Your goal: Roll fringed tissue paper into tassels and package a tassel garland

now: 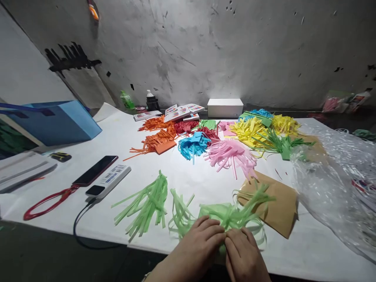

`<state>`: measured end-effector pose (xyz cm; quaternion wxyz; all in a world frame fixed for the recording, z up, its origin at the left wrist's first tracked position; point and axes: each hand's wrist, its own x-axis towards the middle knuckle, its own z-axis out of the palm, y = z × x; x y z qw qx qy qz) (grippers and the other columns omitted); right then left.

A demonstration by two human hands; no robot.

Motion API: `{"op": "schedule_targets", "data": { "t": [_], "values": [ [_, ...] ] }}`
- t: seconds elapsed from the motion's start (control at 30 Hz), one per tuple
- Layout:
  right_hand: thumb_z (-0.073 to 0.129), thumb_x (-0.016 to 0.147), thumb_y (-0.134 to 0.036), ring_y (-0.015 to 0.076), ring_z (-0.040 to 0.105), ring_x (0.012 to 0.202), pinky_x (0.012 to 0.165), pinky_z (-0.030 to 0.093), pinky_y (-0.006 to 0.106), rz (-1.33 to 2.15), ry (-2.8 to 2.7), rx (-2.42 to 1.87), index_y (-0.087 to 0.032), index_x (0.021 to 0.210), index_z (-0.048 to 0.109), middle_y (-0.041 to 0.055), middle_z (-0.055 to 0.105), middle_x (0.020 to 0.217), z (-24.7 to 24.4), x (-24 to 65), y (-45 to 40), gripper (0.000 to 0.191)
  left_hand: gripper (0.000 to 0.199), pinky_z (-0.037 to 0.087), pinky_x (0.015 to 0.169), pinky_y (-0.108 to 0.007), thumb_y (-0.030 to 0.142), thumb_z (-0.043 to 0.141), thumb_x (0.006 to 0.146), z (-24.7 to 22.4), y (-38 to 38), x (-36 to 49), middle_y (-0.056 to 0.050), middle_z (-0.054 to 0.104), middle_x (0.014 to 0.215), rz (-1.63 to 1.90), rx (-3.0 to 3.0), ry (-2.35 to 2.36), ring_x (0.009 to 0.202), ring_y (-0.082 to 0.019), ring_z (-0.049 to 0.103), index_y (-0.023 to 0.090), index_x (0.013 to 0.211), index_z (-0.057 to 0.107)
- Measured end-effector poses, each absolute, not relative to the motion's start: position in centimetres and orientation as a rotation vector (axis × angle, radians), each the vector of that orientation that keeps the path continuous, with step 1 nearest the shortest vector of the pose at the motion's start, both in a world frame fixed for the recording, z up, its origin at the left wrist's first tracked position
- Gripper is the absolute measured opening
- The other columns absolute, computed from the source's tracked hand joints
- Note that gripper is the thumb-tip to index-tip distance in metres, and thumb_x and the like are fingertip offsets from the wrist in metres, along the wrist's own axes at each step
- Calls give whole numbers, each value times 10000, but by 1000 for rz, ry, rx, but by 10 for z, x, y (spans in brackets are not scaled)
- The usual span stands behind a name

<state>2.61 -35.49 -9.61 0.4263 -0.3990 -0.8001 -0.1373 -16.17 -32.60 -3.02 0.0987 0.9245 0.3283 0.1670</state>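
Light green fringed tissue paper (pixel 216 210) lies at the table's front edge, its cut strips spreading to both sides. Both hands are closed on its middle, thumbs and fingers close together. My left hand (pixel 202 239) pinches it from the left, with the fingertips meeting those of my right hand (pixel 242 250). What lies under the fingers is hidden. Left of my hands rests a separate light green tissue tassel (pixel 149 203), its strips fanned downward. A brown paper envelope (pixel 272 203) sits just beyond my right hand, partly under some green strips.
Orange (pixel 158 141), blue (pixel 194 145), pink (pixel 232 154) and yellow tassels (pixel 249 131) are heaped at the back. Clear plastic wrap (pixel 323 192) covers the right side. At left are a phone (pixel 95 170), a white power bank (pixel 108 181) with cable, and a blue bag (pixel 58 123).
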Motion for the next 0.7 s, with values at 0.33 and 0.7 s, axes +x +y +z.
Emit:
{"op": "schedule_targets", "data": {
  "t": [0.33, 0.7],
  "values": [
    [425, 913, -65, 220, 664, 906, 961, 421, 412, -329, -1970, -998, -157, 895, 643, 87, 718, 911, -113, 25, -359, 238, 325, 422, 994, -642, 118, 480, 888, -37, -275, -196, -226, 636, 1299, 681, 2496, 2015, 1208, -392, 574, 124, 1162, 656],
    [459, 922, -64, 227, 663, 924, 952, 422, 405, -292, -2033, -1021, -148, 926, 642, 88, 729, 932, -94, 27, -363, 201, 329, 385, 1051, -644, 65, 558, 843, -53, -301, -158, -113, 682, 1273, 492, 2654, 1571, 1227, -353, 581, 240, 1096, 674]
  ]
}}
